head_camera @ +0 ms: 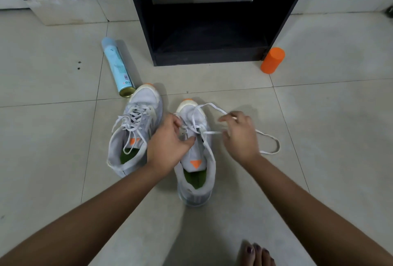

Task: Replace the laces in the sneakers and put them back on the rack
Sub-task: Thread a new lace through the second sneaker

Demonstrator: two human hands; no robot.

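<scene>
Two pale grey sneakers with orange toe tips and green insoles stand on the tiled floor. The left sneaker [136, 129] is fully laced, its lace ends loose. The right sneaker [196, 159] has a white lace [270, 138] only partly threaded near the toe; the lace loops out to the right over the floor. My left hand [170, 142] grips the right sneaker's left side at the eyelets, thumb on the tongue. My right hand [238, 133] pinches the lace just right of the shoe, pulled taut from an eyelet.
A black rack [210, 55] with an open bottom shelf stands straight ahead. A light blue spray can [118, 67] lies on the floor left of it, touching the left sneaker's toe. An orange cylinder [272, 60] sits at the rack's right corner. My foot [255, 255] shows at the bottom.
</scene>
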